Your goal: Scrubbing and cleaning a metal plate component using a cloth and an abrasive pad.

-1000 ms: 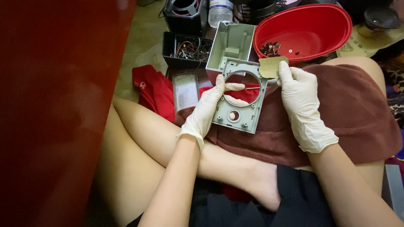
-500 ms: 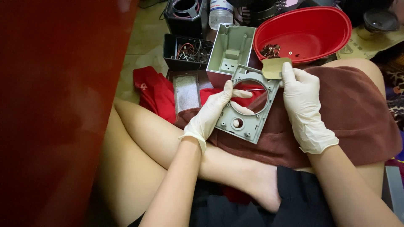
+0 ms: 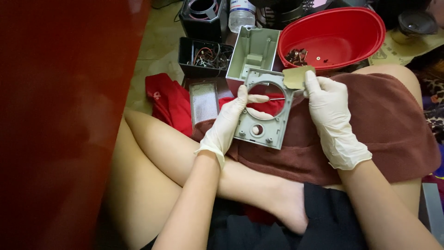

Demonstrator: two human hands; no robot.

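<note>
My left hand (image 3: 229, 122) clamps the grey plastic panel (image 3: 264, 110) at centre frame, fingers hooked through its round hole. My right hand (image 3: 330, 115) pinches a tan square pad (image 3: 297, 77) at the panel's upper right corner, its long axis tilting upward.

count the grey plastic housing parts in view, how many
2: the flat grey panel with a round hole, held by the left hand and right hand; the grey box shell beside the red basin. Others may be hidden.
</note>
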